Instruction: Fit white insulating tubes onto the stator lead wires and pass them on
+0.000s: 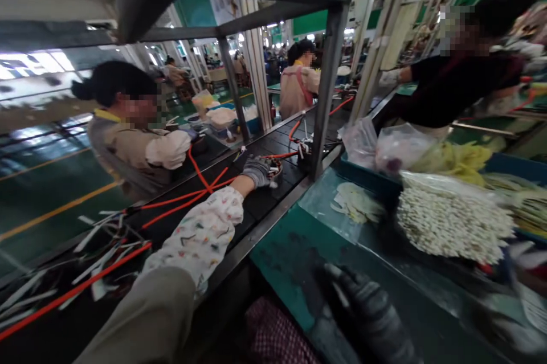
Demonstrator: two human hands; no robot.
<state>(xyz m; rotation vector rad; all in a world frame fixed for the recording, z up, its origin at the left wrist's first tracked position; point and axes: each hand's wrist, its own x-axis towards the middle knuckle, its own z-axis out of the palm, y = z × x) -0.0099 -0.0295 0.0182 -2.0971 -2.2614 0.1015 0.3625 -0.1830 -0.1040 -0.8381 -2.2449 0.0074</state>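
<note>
My left hand [257, 171], in a grey striped glove, reaches out over the black conveyor belt [252, 204]. Its fingers are closed on a motor stator [276, 169], a round part with a coppery rim and white bits, partly hidden by the hand. Red leads [188, 200] lie along the belt beside my forearm. My right hand [367, 310], in a dark, worn glove, is low over the green work mat [286, 244]. Motion smears its fingers, so I cannot tell what they hold, if anything. Further up the belt is another wired part [304, 148].
A metal frame post [325, 90] rises at the belt's edge. On the right are a bag of small white pieces [453, 219], pale sheets [356, 202] and a blue bin [371, 177]. White-sleeved wires [100, 261] lie at left. Co-workers [132, 136] sit across the belt; another person [465, 79] stands right.
</note>
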